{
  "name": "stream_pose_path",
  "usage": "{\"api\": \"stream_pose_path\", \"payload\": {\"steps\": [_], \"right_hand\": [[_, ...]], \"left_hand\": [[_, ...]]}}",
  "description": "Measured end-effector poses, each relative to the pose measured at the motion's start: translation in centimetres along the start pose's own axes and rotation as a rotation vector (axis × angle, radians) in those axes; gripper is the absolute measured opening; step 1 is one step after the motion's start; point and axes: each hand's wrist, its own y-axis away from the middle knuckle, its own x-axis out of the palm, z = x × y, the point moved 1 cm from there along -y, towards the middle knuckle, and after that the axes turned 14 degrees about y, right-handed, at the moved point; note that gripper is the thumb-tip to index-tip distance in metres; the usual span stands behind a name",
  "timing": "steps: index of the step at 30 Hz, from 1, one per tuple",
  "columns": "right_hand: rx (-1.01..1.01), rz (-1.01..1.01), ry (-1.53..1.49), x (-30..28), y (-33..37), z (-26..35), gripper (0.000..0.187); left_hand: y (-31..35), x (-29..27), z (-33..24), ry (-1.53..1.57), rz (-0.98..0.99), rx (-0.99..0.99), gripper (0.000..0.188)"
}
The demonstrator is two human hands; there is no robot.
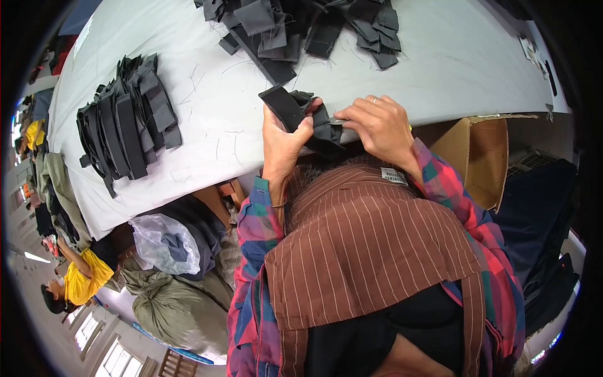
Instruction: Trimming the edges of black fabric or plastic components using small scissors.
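Note:
At the near edge of the table, my left hand [286,141] grips a folded black fabric strip [287,108], its thumb pressed on the cloth. More dark folds of that piece hang below the fingers. Close by on the right, my right hand [379,129] is closed, finger and thumb pinched at the cloth's edge. A small greyish thing [338,121] shows at those fingertips, too little of it to name. Beyond my hands lies a loose heap of black fabric pieces [270,31]. To the left, a row of black strips [125,119] is laid side by side.
A white-covered table [213,94] is scattered with loose threads. Under its edge are an open cardboard box [487,157] at right and a plastic bag [164,244] at left. Cloth bundles [173,305] stand on the left, and a person in yellow [88,275] is farther off.

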Motion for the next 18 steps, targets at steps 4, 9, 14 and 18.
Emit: {"api": "stream_pose_path", "payload": {"steps": [4, 9, 14, 18], "right_hand": [[-0.089, -0.032, 0.038, 0.11, -0.33, -0.25, 0.017], [-0.144, -0.045, 0.08, 0.1, -0.51, -0.42, 0.016], [-0.14, -0.064, 0.085, 0.47, -0.25, -0.62, 0.015], [-0.135, -0.069, 0.071, 0.52, -0.29, -0.68, 0.014]], "left_hand": [[-0.07, -0.02, -0.03, -0.013, 0.018, 0.01, 0.044], [-0.03, 0.01, -0.17, -0.004, 0.011, -0.001, 0.043], [-0.11, -0.29, 0.08, -0.034, 0.055, 0.001, 0.046], [-0.08, -0.15, -0.05, 0.005, 0.027, -0.014, 0.046]]}}
